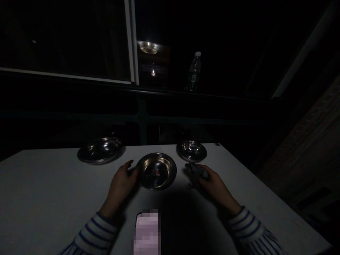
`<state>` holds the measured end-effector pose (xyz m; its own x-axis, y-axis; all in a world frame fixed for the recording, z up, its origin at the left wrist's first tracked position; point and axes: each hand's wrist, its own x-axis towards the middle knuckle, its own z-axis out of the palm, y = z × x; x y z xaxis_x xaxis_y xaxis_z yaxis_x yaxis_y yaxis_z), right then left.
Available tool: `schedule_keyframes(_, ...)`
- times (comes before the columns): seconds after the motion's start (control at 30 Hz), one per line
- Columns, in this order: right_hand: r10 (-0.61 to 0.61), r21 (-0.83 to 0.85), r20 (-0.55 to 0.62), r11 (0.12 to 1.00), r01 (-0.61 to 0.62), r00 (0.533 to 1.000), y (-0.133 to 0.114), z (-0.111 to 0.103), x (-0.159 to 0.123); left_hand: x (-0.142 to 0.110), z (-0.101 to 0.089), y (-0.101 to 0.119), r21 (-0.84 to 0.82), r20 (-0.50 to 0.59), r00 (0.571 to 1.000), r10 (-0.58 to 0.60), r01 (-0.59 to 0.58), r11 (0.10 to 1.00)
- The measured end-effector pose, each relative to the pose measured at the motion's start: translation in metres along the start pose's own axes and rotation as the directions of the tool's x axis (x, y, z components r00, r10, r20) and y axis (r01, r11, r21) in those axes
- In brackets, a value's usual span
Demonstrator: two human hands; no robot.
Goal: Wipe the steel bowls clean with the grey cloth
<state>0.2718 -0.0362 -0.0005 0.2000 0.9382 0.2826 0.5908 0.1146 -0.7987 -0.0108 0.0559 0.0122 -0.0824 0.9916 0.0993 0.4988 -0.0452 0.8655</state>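
Observation:
A shiny metal dish [157,171] with a small red-and-white mark on its bottom is on the white table between my hands. My left hand [122,182] is at its left rim, thumb and forefinger apart; in the dim light I cannot tell whether the thumb touches the metal. On the other side, my right hand [212,182] grips a crumpled grey cloth [197,171], its loose end hanging toward the tabletop. Behind the cloth sits a smaller metal bowl [191,150]. Farther left lies a wide, shallow metal bowl [100,150].
A phone [147,232] with a blurred-out screen lies at the near edge of the white table [61,187]. Past the table, a plastic bottle [194,72] with a white cap stands on a dark ledge by a window frame [134,42]. The surroundings are very dark.

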Motion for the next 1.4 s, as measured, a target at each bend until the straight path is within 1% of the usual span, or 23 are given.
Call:
schedule_keyframes(0.03,-0.027,0.043,-0.018,0.999,0.028,0.999,-0.005,0.002,0.005,-0.003,0.001,0.009,-0.022,-0.012,0.999,0.037,-0.037,0.999)
schedule_keyframes(0.07,-0.066,0.060,-0.031,0.996,0.068,0.997,-0.011,0.005,0.009,-0.007,0.004,0.018,-0.104,0.047,0.997,0.068,-0.063,0.993)
schedule_keyframes(0.1,-0.121,0.054,-0.036,0.991,0.123,0.992,-0.018,0.010,0.013,-0.011,0.008,0.028,-0.209,0.146,0.984,0.098,-0.066,0.976)
schedule_keyframes(0.17,-0.279,-0.006,-0.019,0.960,0.279,0.960,-0.032,0.022,0.020,-0.019,0.020,0.047,-0.453,0.352,0.921,0.164,0.015,0.891)
schedule_keyframes(0.2,-0.362,-0.042,0.006,0.931,0.362,0.932,-0.039,0.028,0.023,-0.021,0.026,0.054,-0.533,0.402,0.898,0.181,0.069,0.843)
schedule_keyframes(0.27,-0.470,-0.082,0.080,0.876,0.476,0.879,-0.053,0.037,0.027,-0.021,0.035,0.065,-0.624,0.437,0.874,0.212,0.125,0.771)
schedule_keyframes(0.33,-0.490,-0.064,0.133,0.863,0.501,0.862,-0.064,0.042,0.032,-0.015,0.039,0.070,-0.697,0.381,0.905,0.191,0.145,0.703)
schedule_keyframes(0.37,-0.474,-0.034,0.137,0.876,0.482,0.870,-0.068,0.043,0.035,-0.011,0.039,0.071,-0.724,0.352,0.919,0.179,0.146,0.674)
schedule_keyframes(0.43,-0.394,0.058,0.099,0.919,0.390,0.914,-0.075,0.042,0.043,-0.001,0.034,0.071,-0.760,0.311,0.937,0.158,0.145,0.634)
schedule_keyframes(0.53,-0.229,0.203,-0.044,0.951,0.233,0.972,-0.082,0.038,0.060,0.010,0.021,0.070,-0.753,0.298,0.941,0.163,0.127,0.645)
schedule_keyframes(0.6,-0.144,0.285,-0.119,0.943,0.173,0.982,-0.086,0.035,0.072,0.014,0.012,0.069,-0.718,0.285,0.945,0.158,0.101,0.688)
schedule_keyframes(0.67,-0.082,0.353,-0.121,0.928,0.120,0.989,-0.088,0.033,0.082,0.017,0.003,0.068,-0.670,0.246,0.960,0.134,0.069,0.739)
schedule_keyframes(0.7,-0.066,0.382,-0.080,0.920,0.091,0.995,-0.088,0.032,0.085,0.018,0.000,0.068,-0.645,0.226,0.966,0.126,0.052,0.762)
schedule_keyframes(0.77,-0.062,0.439,0.070,0.898,0.025,0.996,-0.089,0.031,0.087,0.020,-0.006,0.068,-0.600,0.193,0.973,0.128,0.014,0.800)
schedule_keyframes(0.83,-0.081,0.482,0.248,0.875,-0.051,0.966,-0.090,0.032,0.086,0.021,-0.009,0.068,-0.561,0.187,0.968,0.166,-0.033,0.827)
schedule_keyframes(0.87,-0.083,0.491,0.306,0.867,-0.082,0.949,-0.090,0.033,0.086,0.020,-0.009,0.068,-0.538,0.210,0.959,0.189,-0.048,0.841)
schedule_keyframes(0.9,-0.083,0.488,0.330,0.868,-0.095,0.940,-0.090,0.035,0.085,0.020,-0.009,0.069,-0.513,0.244,0.947,0.211,-0.058,0.856)
schedule_keyframes(0.93,-0.086,0.475,0.322,0.876,-0.083,0.943,-0.090,0.037,0.085,0.019,-0.009,0.069,-0.490,0.281,0.932,0.229,-0.065,0.869)
schedule_keyframes(1.0,-0.102,0.438,0.244,0.899,-0.015,0.964,-0.089,0.040,0.086,0.018,-0.008,0.069,-0.475,0.323,0.914,0.247,-0.069,0.877)
schedule_keyframes(1.13,-0.146,0.362,0.097,0.927,0.102,0.985,-0.087,0.042,0.089,0.017,-0.009,0.068,-0.529,0.230,0.932,0.279,-0.120,0.840)
schedule_keyframes(1.27,-0.175,0.275,0.061,0.949,0.152,0.983,-0.088,0.038,0.087,0.016,-0.015,0.069,-0.382,0.203,0.913,0.354,-0.259,0.887)
schedule_keyframes(1.33,-0.194,0.271,0.046,0.947,0.174,0.980,-0.091,0.036,0.084,0.016,-0.018,0.068,-0.320,0.199,0.897,0.395,-0.322,0.891)
schedule_keyframes(1.4,-0.228,0.283,0.015,0.935,0.215,0.974,-0.094,0.034,0.081,0.018,-0.019,0.066,-0.286,0.188,0.897,0.401,-0.340,0.896)
